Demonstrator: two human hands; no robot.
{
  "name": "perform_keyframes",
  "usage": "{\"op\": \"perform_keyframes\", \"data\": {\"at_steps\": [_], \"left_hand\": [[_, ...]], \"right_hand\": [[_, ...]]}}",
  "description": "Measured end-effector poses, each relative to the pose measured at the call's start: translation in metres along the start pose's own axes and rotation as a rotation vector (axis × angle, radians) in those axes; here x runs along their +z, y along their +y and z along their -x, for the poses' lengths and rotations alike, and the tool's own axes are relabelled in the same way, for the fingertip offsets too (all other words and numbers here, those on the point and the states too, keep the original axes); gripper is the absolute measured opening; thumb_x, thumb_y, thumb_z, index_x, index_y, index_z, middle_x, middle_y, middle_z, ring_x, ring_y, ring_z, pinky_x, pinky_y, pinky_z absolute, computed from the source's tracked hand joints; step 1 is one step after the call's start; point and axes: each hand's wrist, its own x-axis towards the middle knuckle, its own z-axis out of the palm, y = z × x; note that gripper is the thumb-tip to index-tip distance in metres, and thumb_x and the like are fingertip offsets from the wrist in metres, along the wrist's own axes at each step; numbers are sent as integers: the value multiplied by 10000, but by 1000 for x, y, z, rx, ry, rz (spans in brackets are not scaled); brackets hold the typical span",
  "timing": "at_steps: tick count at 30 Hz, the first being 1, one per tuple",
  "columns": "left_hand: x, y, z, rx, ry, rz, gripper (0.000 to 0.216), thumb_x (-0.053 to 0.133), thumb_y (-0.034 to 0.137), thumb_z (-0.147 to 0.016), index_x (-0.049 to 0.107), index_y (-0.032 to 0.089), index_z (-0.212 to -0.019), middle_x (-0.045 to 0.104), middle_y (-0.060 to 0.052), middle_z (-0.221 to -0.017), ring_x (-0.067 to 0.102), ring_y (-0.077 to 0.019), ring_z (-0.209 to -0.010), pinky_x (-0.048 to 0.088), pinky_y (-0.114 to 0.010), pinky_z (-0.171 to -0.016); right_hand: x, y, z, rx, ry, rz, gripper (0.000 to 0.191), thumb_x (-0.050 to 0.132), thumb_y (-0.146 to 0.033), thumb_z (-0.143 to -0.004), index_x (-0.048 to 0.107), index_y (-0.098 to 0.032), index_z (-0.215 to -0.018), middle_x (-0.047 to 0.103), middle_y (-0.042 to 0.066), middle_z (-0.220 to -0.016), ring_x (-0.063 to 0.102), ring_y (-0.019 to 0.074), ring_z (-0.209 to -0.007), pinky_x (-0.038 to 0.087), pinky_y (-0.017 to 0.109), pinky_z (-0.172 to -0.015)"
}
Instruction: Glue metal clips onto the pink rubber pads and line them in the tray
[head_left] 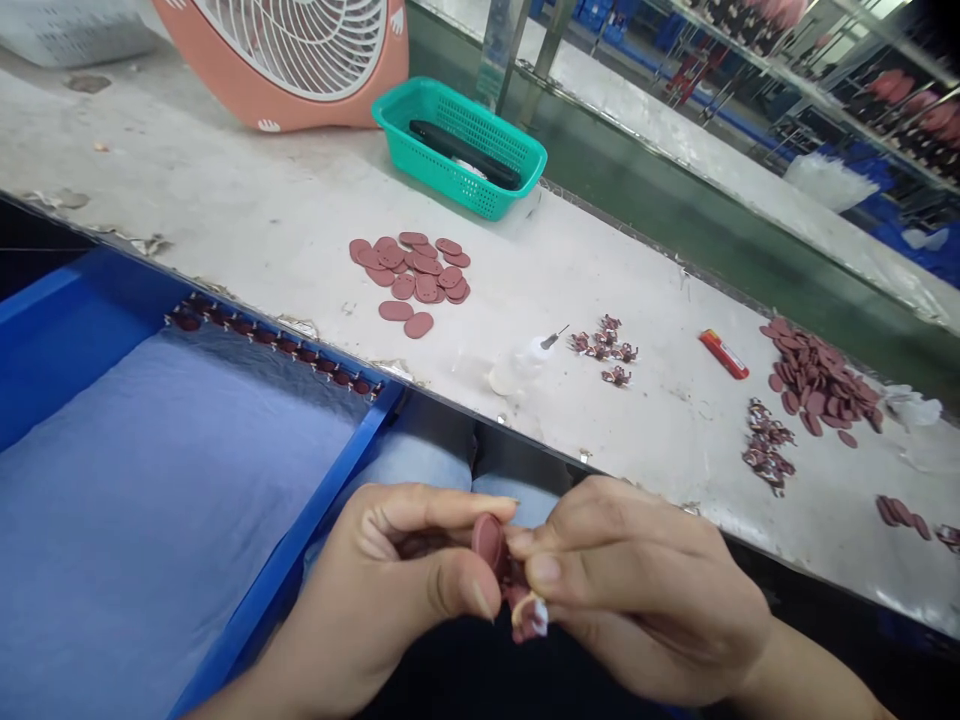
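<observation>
My left hand (397,580) pinches a small dark red oval pad (489,542) between thumb and fingers, held over my lap below the table edge. My right hand (637,590) is closed in a pinch against the same pad, pressing a small decorated ornament piece (529,612) to it. Both hands touch at the fingertips. On the white table (247,210) lie a loose pile of the same red oval pads (412,272) and a small cluster of dark red ornaments (606,350). A small white glue bottle (521,365) with a needle tip lies between them.
A blue tray (285,555) lined with blue cloth sits at the left, with a row of finished pieces (277,345) along its far edge. A teal basket (459,145), a pink fan (292,55), a red lighter (724,354), and more pads (821,380) and ornaments (766,447) lie on the table.
</observation>
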Motion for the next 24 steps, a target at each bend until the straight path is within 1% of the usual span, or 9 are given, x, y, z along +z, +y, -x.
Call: {"op": "perform_keyframes", "data": {"at_steps": [2, 4, 6, 8, 11, 13, 16, 20, 24], "left_hand": [[2, 2, 1, -38, -45, 24, 224, 918, 308, -588, 835, 282, -795, 760, -18, -632, 687, -192, -547, 574, -297, -570], [2, 3, 0, -46, -39, 20, 224, 919, 299, -588, 836, 278, -795, 766, -27, -645, 682, -185, -544, 569, -285, -563], [-1, 2, -3, -19, 1, 0, 237, 922, 330, -579, 837, 260, -788, 765, -30, -652, 668, -158, -561, 554, -244, -573], [-6, -1, -7, 6, 37, -25, 234, 912, 365, -594, 835, 239, -776, 753, -22, -640, 635, -115, -563, 528, -190, -575], [-11, -5, -13, -30, 62, -28, 238, 881, 399, -648, 831, 223, -800, 747, -17, -658, 596, -79, -549, 495, -147, -542], [-13, -6, -16, -76, 83, -9, 268, 879, 424, -644, 829, 224, -815, 751, -20, -682, 609, -84, -565, 499, -146, -539], [-14, -6, -18, -118, 109, 14, 294, 888, 451, -615, 826, 228, -797, 750, -16, -682, 634, -88, -591, 504, -138, -552], [-14, -5, -17, -98, 82, 12, 273, 878, 450, -635, 823, 237, -795, 755, -7, -704, 634, -76, -601, 498, -122, -561], [-14, -5, -16, -93, 70, -4, 280, 865, 458, -655, 822, 228, -811, 749, -9, -715, 630, -76, -602, 510, -130, -575]], "right_hand": [[-2, -3, 1, 14, -39, 24, 499, 687, -67, -869, 594, -249, -1324, 782, 78, -903, 756, 168, -784, 636, 256, -687], [-2, -3, 1, 26, -46, 32, 539, 689, -81, -874, 563, -279, -1358, 783, 69, -915, 757, 177, -774, 639, 271, -669], [1, 0, 0, 23, -14, 12, 482, 663, -81, -893, 581, -266, -1330, 782, 71, -897, 755, 174, -771, 634, 274, -676], [5, 6, -3, 29, 22, -20, 363, 639, -84, -911, 633, -241, -1238, 780, 65, -857, 751, 162, -757, 624, 271, -702], [10, 15, -6, 91, 54, -58, 232, 679, -77, -884, 690, -204, -1077, 775, 53, -813, 734, 151, -728, 608, 266, -707], [12, 20, -6, 130, 78, -79, 214, 716, -56, -843, 706, -183, -1015, 774, 65, -826, 728, 156, -738, 604, 268, -700], [13, 25, -5, 155, 99, -92, 214, 729, -43, -821, 715, -180, -984, 774, 75, -852, 730, 166, -763, 608, 277, -708], [13, 26, -4, 111, 98, -85, 184, 729, -29, -815, 712, -133, -966, 771, 96, -837, 732, 167, -765, 602, 269, -708], [12, 26, -6, 103, 97, -100, 161, 726, -23, -814, 710, -108, -949, 768, 112, -839, 733, 168, -771, 595, 264, -714]]}}
